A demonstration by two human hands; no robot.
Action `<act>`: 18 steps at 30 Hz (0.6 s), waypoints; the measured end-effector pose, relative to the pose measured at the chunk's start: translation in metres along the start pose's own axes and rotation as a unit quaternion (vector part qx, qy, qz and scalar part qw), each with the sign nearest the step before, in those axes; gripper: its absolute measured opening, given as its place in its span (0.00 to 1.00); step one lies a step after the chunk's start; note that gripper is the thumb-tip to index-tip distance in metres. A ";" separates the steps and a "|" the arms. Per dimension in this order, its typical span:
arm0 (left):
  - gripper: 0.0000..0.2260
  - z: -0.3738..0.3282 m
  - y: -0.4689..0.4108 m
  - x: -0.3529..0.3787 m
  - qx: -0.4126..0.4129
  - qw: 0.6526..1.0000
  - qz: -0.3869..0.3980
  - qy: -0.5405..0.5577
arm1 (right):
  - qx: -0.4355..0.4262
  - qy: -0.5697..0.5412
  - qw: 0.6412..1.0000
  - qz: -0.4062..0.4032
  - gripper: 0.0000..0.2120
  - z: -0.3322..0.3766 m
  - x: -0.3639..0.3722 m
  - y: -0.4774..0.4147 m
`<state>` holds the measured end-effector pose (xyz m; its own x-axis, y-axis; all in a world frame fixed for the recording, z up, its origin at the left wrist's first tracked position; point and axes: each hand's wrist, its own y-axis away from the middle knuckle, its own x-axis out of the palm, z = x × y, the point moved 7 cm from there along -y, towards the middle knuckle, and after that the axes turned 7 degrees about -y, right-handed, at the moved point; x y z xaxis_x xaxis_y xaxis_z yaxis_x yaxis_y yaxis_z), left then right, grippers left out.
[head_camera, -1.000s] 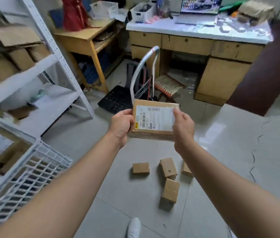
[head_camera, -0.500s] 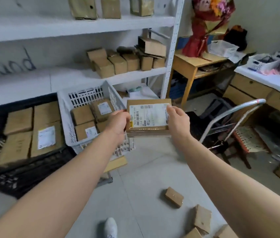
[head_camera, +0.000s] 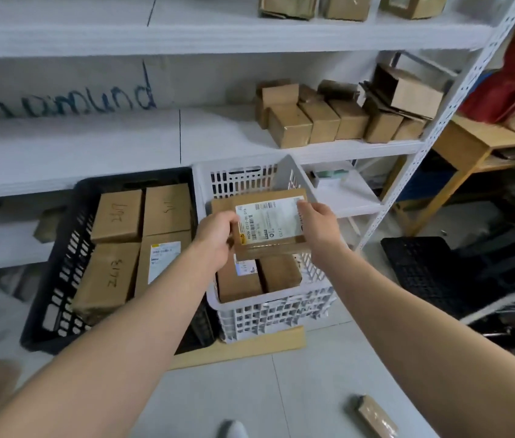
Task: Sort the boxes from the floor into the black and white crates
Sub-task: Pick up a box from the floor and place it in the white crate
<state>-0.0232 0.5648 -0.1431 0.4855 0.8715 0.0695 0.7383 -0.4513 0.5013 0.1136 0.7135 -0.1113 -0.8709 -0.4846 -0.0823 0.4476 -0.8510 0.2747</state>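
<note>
I hold a flat cardboard box (head_camera: 268, 226) with a white shipping label over the white crate (head_camera: 275, 308). My left hand (head_camera: 215, 238) grips its left edge and my right hand (head_camera: 319, 226) grips its right edge. The white crate holds several brown boxes, partly hidden under the held box. Left of it, the black crate (head_camera: 57, 279) holds several larger brown boxes. One more small box (head_camera: 376, 417) lies on the floor at the bottom right.
Both crates stand on the floor under a white metal shelf (head_camera: 186, 134) that carries more cartons (head_camera: 322, 121). A flat cardboard sheet (head_camera: 240, 346) lies under the crates. A wooden table (head_camera: 471, 143) and a black keyboard (head_camera: 420, 270) are to the right. My shoe (head_camera: 234, 429) shows at the bottom.
I have turned left from the boxes on the floor toward the shelf. The held box has moved from beside the white crate to directly above it.
</note>
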 end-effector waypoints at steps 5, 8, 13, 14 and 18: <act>0.08 -0.002 -0.054 -0.005 -0.028 1.000 -0.006 0.000 | 0.034 0.019 0.999 0.023 0.15 -0.005 0.036 -0.054; 0.06 0.001 -0.082 -0.005 -0.058 0.998 -0.018 0.013 | 0.051 0.027 0.997 0.059 0.10 -0.009 0.058 -0.088; 0.04 0.000 -0.127 -0.005 -0.092 0.994 -0.048 0.039 | 0.083 0.039 0.990 0.111 0.05 -0.016 0.100 -0.154; 0.05 -0.001 -0.136 -0.004 -0.101 0.992 -0.056 0.042 | 0.088 0.051 0.988 0.119 0.05 -0.018 0.107 -0.168; 0.04 -0.002 -0.175 0.004 -0.133 0.985 -0.072 0.086 | 0.105 0.088 0.979 0.152 0.11 -0.026 0.135 -0.222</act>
<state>-0.1510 0.6474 -0.2288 0.2812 0.9526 0.1157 0.6331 -0.2748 0.7237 -0.0975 0.8317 -0.2085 -0.6469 -0.7524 -0.1243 0.6133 -0.6102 0.5016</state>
